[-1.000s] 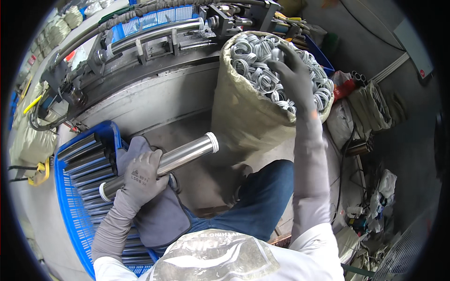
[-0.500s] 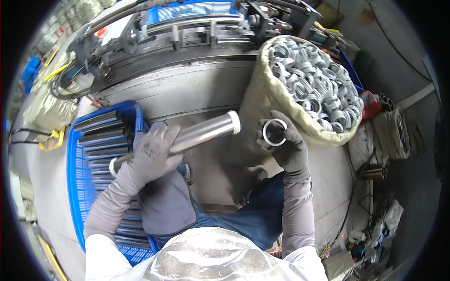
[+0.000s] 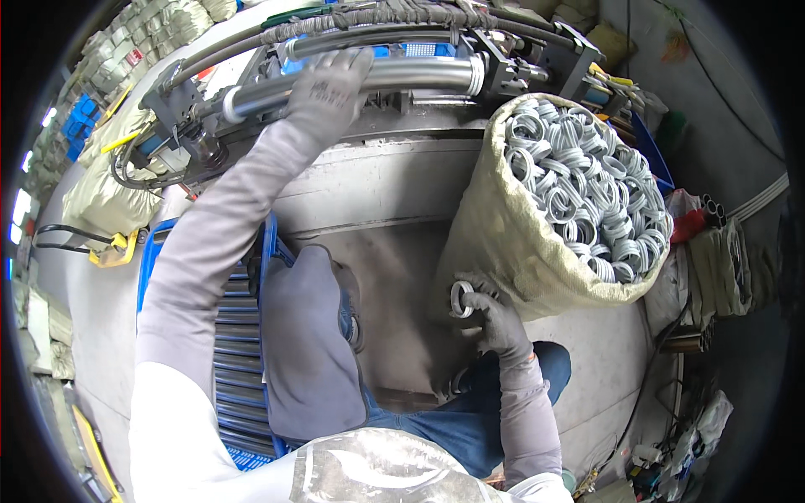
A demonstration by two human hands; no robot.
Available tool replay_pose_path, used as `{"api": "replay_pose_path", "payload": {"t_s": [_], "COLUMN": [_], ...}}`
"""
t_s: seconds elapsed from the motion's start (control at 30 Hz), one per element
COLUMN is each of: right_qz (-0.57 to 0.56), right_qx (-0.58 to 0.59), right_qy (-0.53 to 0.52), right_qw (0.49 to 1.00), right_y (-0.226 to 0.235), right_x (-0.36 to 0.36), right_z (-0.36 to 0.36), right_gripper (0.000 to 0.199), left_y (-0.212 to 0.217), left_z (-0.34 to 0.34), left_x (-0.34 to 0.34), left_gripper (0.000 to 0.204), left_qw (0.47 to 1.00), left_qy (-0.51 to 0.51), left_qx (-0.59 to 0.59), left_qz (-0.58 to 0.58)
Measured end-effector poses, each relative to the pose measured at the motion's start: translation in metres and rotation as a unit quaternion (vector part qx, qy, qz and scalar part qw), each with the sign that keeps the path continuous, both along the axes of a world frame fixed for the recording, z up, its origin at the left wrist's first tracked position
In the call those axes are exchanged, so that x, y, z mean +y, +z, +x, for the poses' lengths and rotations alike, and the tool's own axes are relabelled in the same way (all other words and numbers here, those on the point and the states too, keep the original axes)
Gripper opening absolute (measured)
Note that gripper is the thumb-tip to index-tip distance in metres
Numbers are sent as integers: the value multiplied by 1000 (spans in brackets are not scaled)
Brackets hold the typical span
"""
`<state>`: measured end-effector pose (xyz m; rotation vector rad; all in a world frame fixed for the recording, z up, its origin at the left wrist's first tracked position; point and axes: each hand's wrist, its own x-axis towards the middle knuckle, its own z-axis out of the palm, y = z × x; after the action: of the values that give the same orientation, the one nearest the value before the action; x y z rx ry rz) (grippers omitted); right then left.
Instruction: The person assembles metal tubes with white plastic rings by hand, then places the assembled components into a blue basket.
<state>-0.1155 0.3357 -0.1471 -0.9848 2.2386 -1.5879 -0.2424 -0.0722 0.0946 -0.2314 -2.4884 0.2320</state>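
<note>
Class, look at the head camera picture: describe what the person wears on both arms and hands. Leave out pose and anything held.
Both hands wear grey knitted work gloves. The left hand glove has faint dark markings on its back; the right hand glove looks darker and grimier. Both arms are covered by long, close-fitting grey sleeves, which turn white near the shoulders.

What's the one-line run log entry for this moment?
left hand: grips metal tube at machine | right hand: holds metal ring beside sack of rings | crate of tubes: lower left

One sack (image 3: 511, 251), one steel tube (image 3: 402, 75), two gloved hands.
</note>
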Motion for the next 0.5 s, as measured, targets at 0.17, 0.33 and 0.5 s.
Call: {"api": "replay_pose_path", "payload": {"t_s": [0.17,0.33,0.5], "right_qz": [-47,-56,-36], "right_qx": [-389,-364,-367], "right_qy": [-123,-127,-87], "right_qw": [912,921,926], "right_y": [70,75,74], "right_x": [-41,-43,-45], "right_z": [12,11,14], "right_gripper": [53,52,49], "left_y": [10,-8,-27], "left_z": [-93,-138,-139], "left_x": [1,-13,-32], "left_gripper": [61,58,75], "left_qw": [995,994,972], "left_qy": [94,98,154], "left_qx": [-15,8,-175], "left_qz": [-10,-47,-40]}}
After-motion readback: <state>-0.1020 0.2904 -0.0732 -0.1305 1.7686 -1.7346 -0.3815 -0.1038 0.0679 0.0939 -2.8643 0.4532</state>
